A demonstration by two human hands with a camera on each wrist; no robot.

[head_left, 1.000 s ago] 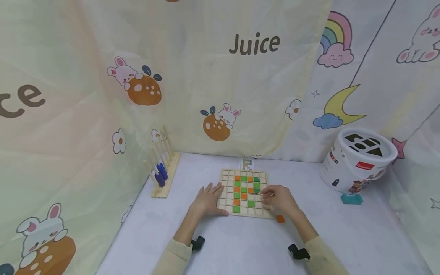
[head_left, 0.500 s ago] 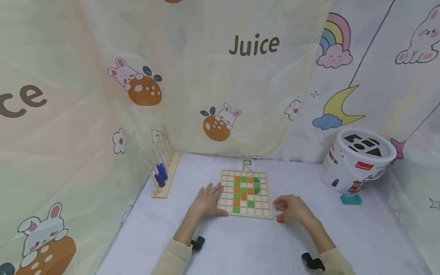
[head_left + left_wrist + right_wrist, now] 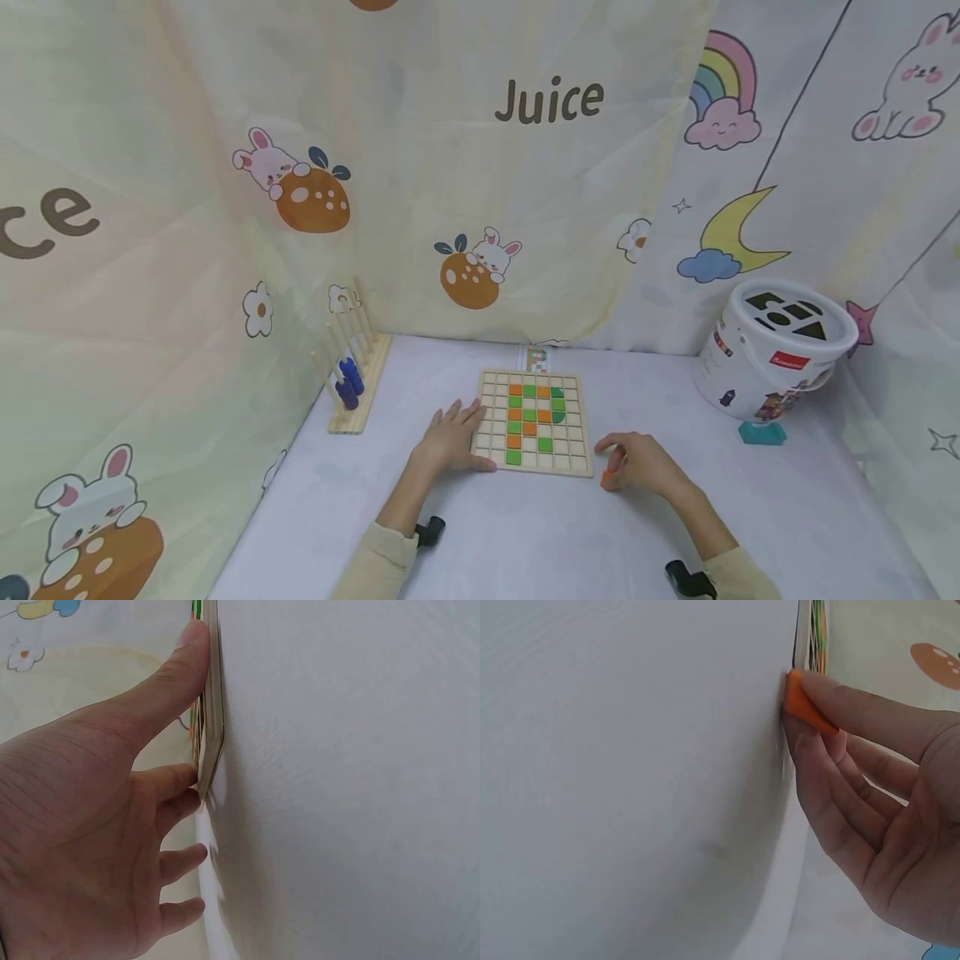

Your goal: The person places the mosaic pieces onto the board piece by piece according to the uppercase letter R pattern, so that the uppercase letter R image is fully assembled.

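A square wooden grid board (image 3: 573, 433) lies on the table, with orange and green tiles (image 3: 529, 415) set in several of its cells. At the top right of the pattern are rounded dark green tiles (image 3: 557, 392). My left hand (image 3: 448, 442) rests spread at the board's left side, its thumb along the near edge in the left wrist view. Right of the board's near corner, my right hand (image 3: 643, 462) pinches an orange tile (image 3: 807, 705) between thumb and fingers. In the right wrist view the tile stands tilted, close to the table surface.
A pegged wooden rack (image 3: 360, 412) with blue pieces stands at the back left. The white bucket (image 3: 780, 350) with a cut-out lid is at the right, a teal block (image 3: 762, 433) before it. A pattern card (image 3: 536, 358) lies behind the board.
My right hand has moved from the board's right side to the orange tile on the table and now pinches and tilts it. My left hand stays on the board.
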